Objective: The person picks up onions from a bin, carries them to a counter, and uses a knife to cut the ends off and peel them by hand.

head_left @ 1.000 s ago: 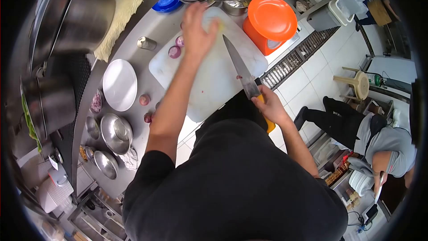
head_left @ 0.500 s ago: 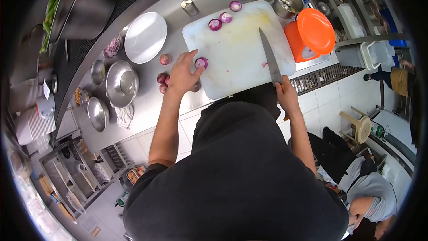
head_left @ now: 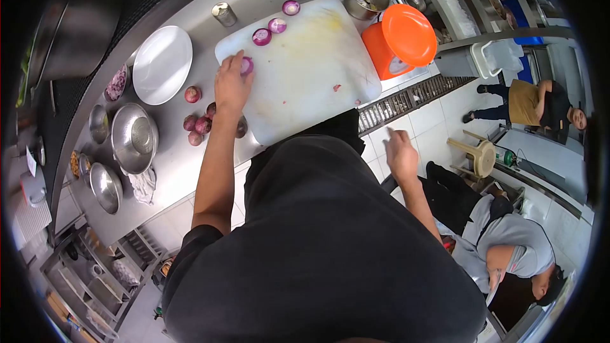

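My left hand is closed around a cut red onion at the left edge of the white cutting board. Three more cut red onions lie near the board's far left corner, one of them the onion closest to my hand. Below my left wrist, several unpeeled red onions rest on the steel table. My right hand is off the board, to the right of my body, with curled fingers. No knife blade shows there, and what those fingers hold is hidden.
An orange scale stands right of the board, near a pot. Leftward are a white plate, steel bowls and a bowl of chopped onion. A person in grey is at lower right, another person farther back.
The view has shifted. My left fingers have closed on the cut onion. My right hand has drawn away from the board, and the knife that lay over it in that hand is out of sight.
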Tool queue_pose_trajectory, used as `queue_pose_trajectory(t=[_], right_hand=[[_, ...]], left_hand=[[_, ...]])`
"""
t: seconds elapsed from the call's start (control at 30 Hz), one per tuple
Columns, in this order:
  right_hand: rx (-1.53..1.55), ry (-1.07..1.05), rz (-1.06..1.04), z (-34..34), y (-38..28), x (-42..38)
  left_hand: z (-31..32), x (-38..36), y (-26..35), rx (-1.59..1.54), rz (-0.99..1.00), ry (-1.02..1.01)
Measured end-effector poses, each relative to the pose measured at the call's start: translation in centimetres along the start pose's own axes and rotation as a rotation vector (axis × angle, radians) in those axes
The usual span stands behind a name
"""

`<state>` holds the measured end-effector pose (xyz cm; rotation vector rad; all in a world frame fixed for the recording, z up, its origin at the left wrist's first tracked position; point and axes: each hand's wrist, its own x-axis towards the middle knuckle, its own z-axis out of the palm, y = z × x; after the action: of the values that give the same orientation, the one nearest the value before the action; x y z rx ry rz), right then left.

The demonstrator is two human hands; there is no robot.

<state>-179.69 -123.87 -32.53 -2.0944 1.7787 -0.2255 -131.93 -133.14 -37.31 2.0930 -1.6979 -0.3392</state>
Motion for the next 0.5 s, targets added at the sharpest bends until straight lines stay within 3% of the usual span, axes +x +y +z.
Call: queue_pose_trajectory(t=[0.1,0.37,0.5], right_hand=[[0.007,-0.173,-0.172,-0.9,-1.2,-1.3],[0.037,-0.021,-0.137,0.5,-4.2,3.8],[0.05,-0.098,-0.314,1.6,-6.8,6.3]], left_hand=[[0.4,0.8,0.0,-0.028,-0.02,0.055],[-2.7,-2.2,-1.3,-0.166,-0.094,0.102],[-4.6,-4.6,-2.4,-0.126,-0.102,0.158]])
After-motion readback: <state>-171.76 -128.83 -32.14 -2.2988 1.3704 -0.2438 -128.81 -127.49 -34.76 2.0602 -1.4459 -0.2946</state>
